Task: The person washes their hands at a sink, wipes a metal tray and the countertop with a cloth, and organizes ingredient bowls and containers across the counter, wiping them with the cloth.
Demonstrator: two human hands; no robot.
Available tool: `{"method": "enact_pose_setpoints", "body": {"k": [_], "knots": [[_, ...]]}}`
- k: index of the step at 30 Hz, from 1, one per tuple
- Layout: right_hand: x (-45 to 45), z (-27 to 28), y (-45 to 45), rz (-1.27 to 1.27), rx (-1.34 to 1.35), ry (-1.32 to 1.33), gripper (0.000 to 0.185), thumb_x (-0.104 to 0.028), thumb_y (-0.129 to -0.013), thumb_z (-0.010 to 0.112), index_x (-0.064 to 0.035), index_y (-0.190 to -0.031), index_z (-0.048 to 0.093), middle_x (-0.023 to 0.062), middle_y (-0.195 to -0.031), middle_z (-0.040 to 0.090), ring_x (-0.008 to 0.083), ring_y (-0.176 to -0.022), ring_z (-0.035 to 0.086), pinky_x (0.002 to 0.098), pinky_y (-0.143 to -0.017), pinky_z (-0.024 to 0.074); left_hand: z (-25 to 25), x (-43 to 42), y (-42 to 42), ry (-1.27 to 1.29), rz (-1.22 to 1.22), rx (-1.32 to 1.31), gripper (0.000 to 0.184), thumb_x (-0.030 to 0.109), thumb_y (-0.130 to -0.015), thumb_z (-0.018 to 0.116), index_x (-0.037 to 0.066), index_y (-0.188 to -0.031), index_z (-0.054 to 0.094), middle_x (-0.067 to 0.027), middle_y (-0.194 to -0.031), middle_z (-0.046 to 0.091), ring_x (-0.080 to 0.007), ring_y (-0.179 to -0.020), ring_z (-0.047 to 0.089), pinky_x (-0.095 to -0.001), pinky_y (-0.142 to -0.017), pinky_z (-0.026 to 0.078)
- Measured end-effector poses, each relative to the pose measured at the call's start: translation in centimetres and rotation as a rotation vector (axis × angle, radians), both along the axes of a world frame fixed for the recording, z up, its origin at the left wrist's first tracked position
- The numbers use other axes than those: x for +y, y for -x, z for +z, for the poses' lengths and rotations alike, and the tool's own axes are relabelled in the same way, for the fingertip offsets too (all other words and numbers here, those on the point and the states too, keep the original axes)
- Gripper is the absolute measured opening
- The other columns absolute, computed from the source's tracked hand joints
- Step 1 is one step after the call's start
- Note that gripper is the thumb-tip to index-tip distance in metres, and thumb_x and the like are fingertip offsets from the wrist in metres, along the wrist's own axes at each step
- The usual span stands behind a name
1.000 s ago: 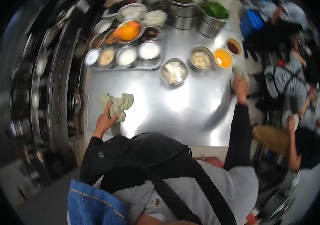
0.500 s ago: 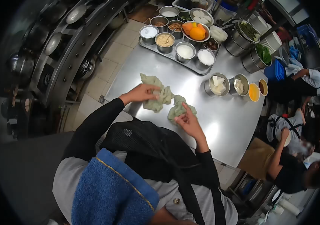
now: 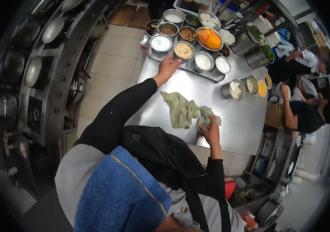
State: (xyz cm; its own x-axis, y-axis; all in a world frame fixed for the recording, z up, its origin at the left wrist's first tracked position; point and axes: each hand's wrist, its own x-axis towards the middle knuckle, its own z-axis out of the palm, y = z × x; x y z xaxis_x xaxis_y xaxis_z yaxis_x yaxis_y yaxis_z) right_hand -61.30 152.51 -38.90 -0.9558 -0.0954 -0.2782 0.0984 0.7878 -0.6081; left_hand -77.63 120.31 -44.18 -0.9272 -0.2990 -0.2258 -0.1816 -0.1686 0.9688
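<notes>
My right hand is closed on a crumpled pale green cloth lying on the steel table. A second pale green cloth lies loosely bunched just to its left, with no hand on it. My left hand is stretched forward to the near edge of a metal tray, fingers apart, right by a steel cup of pale yellow crumbly food with a spoon in it. Whether its fingertips touch the tray or the cup, I cannot tell.
Several steel cups of white powder and a bowl of orange pieces crowd the tray. Steel cups of white chunks and yellow liquid stand to the right. A stove lines the left; a co-worker stands at right.
My left hand has let go of the left cloth and moved forward to the tray's edge. My right hand stays at the right cloth, now closed on it. The view has shifted.
</notes>
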Motion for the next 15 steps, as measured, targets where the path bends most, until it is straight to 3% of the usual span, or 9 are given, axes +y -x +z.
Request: {"method": "enact_pose_setpoints", "body": {"k": [1,4,6,12,13,15], "knots": [[-0.2,-0.3,-0.3,-0.031,0.019,0.000,0.065,-0.011,-0.071,0.082,-0.0097,-0.128,0.052,0.0092,-0.088,0.058,0.0211,-0.070,0.049,0.0340,-0.069,0.0466,-0.2,-0.5,-0.3,-0.033,-0.008,0.019,0.043,0.030,-0.090,0.070,-0.002,-0.115,0.056,-0.0036,-0.087,0.066,-0.0106,-0.076,0.061,-0.0241,-0.066,0.047],[-0.5,-0.6,-1.1,-0.087,0.064,-0.002,0.066,-0.010,-0.070,0.082,-0.0093,-0.128,0.053,0.0074,-0.087,0.056,0.0201,-0.069,0.047,0.0329,-0.068,0.0458,0.7,-3.9,-1.5,0.164,0.294,0.134,0.035,0.029,-0.090,0.069,0.001,-0.108,0.062,-0.0038,-0.085,0.064,-0.0111,-0.074,0.057,-0.0258,-0.065,0.045],[-0.9,-1.2,-0.7,-0.112,0.080,0.008,0.066,-0.010,-0.070,0.082,-0.0092,-0.129,0.053,0.0069,-0.086,0.055,0.0196,-0.069,0.046,0.0323,-0.068,0.0455,-0.7,-7.8,0.2,0.246,0.514,0.174,0.037,0.037,-0.095,0.060,0.002,-0.109,0.062,-0.0071,-0.090,0.063,-0.0172,-0.082,0.056,-0.0310,-0.075,0.045],[-1.2,-1.0,0.2,-0.180,-0.039,-0.003,0.069,-0.012,-0.070,0.083,-0.0085,-0.130,0.051,0.0068,-0.082,0.054,0.0176,-0.070,0.047,0.0320,-0.067,0.0457,-2.5,-13.0,3.7,0.065,0.181,0.117,0.061,0.051,-0.100,0.040,-0.004,-0.113,0.063,-0.0155,-0.113,0.062,-0.0273,-0.099,0.054,-0.0362,-0.092,0.041],[-1.1,-1.4,0.1,-0.162,-0.012,0.007,0.068,-0.013,-0.071,0.083,-0.0094,-0.131,0.050,0.0049,-0.078,0.052,0.0164,-0.068,0.047,0.0311,-0.065,0.0450,-3.6,-13.8,4.3,0.024,0.151,0.077,0.062,0.050,-0.100,0.040,-0.005,-0.116,0.064,-0.0153,-0.117,0.063,-0.0259,-0.102,0.055,-0.0348,-0.093,0.041],[-0.5,-2.4,0.1,-0.132,0.052,0.022,0.067,-0.015,-0.074,0.081,-0.0111,-0.131,0.048,0.0010,-0.070,0.048,0.0138,-0.063,0.046,0.0292,-0.060,0.0435,-1.0,-14.3,4.1,0.010,0.119,0.077,0.063,0.051,-0.100,0.040,-0.005,-0.115,0.064,-0.0149,-0.115,0.064,-0.0239,-0.103,0.056,-0.0342,-0.094,0.042]]}}
